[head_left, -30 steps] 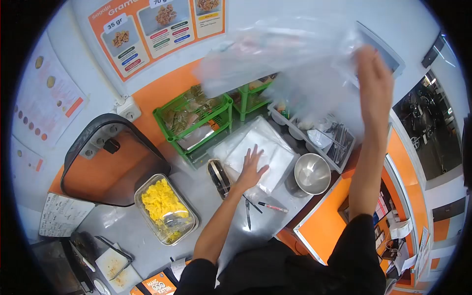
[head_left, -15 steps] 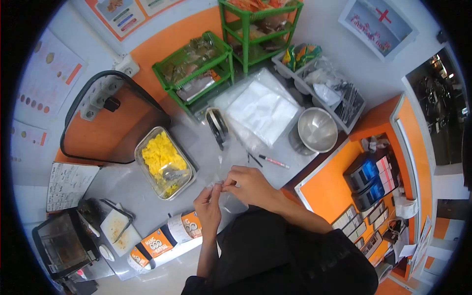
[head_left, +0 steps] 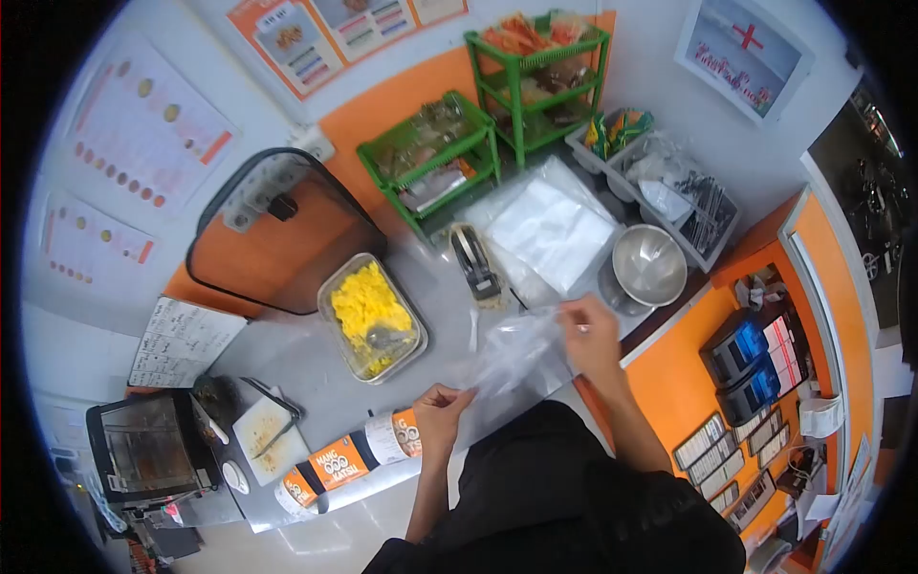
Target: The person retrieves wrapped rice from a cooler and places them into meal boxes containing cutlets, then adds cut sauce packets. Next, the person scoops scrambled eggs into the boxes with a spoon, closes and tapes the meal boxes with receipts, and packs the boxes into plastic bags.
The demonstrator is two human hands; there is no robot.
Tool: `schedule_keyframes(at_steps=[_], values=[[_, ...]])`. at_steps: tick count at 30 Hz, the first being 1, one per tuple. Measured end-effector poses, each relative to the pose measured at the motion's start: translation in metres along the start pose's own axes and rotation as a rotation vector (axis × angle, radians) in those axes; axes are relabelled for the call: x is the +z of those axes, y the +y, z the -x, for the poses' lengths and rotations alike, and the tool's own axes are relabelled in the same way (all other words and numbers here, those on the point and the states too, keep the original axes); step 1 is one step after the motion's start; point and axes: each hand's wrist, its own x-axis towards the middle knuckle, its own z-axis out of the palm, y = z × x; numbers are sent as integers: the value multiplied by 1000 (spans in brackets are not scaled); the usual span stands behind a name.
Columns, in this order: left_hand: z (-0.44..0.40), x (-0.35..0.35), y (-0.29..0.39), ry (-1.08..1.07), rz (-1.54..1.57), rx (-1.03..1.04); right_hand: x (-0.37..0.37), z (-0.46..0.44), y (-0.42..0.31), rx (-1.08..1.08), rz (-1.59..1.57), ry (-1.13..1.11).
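Note:
A clear plastic bag [head_left: 516, 352] is stretched between my two hands above the counter, blurred by motion. My left hand [head_left: 442, 413] pinches its lower left part between thumb and fingers. At the upper right, my right hand [head_left: 591, 335] is closed on the bag's other end. Left of the bag stands a rectangular container [head_left: 418, 323] of crumbly yellow food [head_left: 368, 304], which looks like scrambled egg. A scoop [head_left: 387, 337] lies in the food. Behind the bag are a black tape dispenser [head_left: 473, 263] and a stack of white plastic bags [head_left: 552, 230].
A metal bowl [head_left: 648, 268] and a grey divided bin [head_left: 703, 215] stand at the right. Green racks [head_left: 430, 143] line the back. On the left are a cutting board [head_left: 270, 440] with tongs and a clear-fronted black appliance [head_left: 148, 445]. Printed paper cups [head_left: 339, 461] lie along the front edge.
My hands were together at a bunched part of the plastic bag. They have moved apart, the right one to the right and up, spreading the bag. The head view has shifted too.

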Motion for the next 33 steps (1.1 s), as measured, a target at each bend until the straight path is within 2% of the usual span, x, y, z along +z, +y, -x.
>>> schedule_keyframes(at_steps=[1,2,5,7,8,9,11,13,14,18,20,22,23,25,26,27,28,29,31,32,33], values=[[0,-1,1,-11,-42,28,-13,-2,-7,28,-8,55],[1,-2,-1,-21,-85,49,-17,3,-20,-52,-44,71],[-12,-3,-33,128,55,155,-17,40,-57,-186,-170,69],[-1,-21,-44,67,507,22,0,63,-84,-194,-272,40],[5,-30,-34,38,715,-42,9,79,-85,94,-578,-90],[11,-41,-28,7,929,-104,17,89,-86,288,-744,-164],[22,-68,-29,-12,1051,-196,31,97,-86,670,-1059,-326],[54,-89,-13,-61,1170,-245,34,113,-85,837,-1277,-459],[73,-96,-3,-107,1108,-229,35,119,-87,935,-1378,-530],[127,-124,-33,-88,1310,-193,43,158,-97,1056,-1451,-659],[167,-147,-38,-210,1492,-130,47,175,-98,1055,-1470,-824],[207,-188,-70,-247,1597,-8,35,190,-117,903,-910,-1063],[231,-200,-72,-169,1465,40,32,191,-135,782,-648,-1183],[297,-221,-67,36,1205,27,27,194,-181,372,-109,-1577],[326,-220,-81,35,902,20,27,195,-167,272,-8,-1661],[352,-218,-86,-71,737,81,43,187,-149,118,55,-1709],[367,-213,-87,-194,549,148,58,180,-143,255,-170,-1626],[379,-201,-86,-329,363,204,70,184,-166,529,-229,-1433],[387,-176,-92,-234,268,107,114,209,-151,-2,-230,-1044],[388,-168,-102,-187,222,60,133,227,-147,-138,-218,-944],[393,-166,-127,24,352,-63,151,248,-144,-268,-213,-836]])
